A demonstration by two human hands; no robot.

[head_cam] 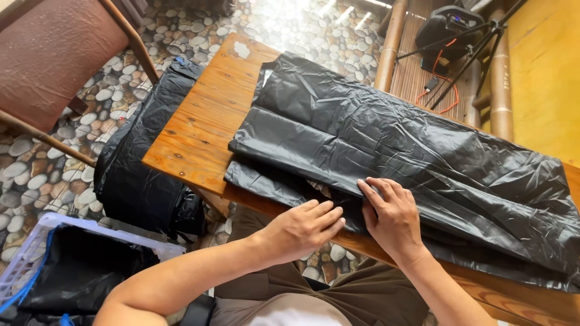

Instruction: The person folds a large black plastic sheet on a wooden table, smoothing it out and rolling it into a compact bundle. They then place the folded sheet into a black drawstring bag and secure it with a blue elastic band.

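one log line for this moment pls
left hand: flat on black plastic sheet edge | right hand: pressing sheet | wooden table | laundry basket on floor

A long bench (199, 130) of orange-brown wooden planks runs slantwise over a floor (60, 160) of rounded pebbles. On it lie flat, crinkled black plastic bags (386, 142) — stacked in layers, their near edges overhanging the bench's front rim — while its left end stays bare wood.
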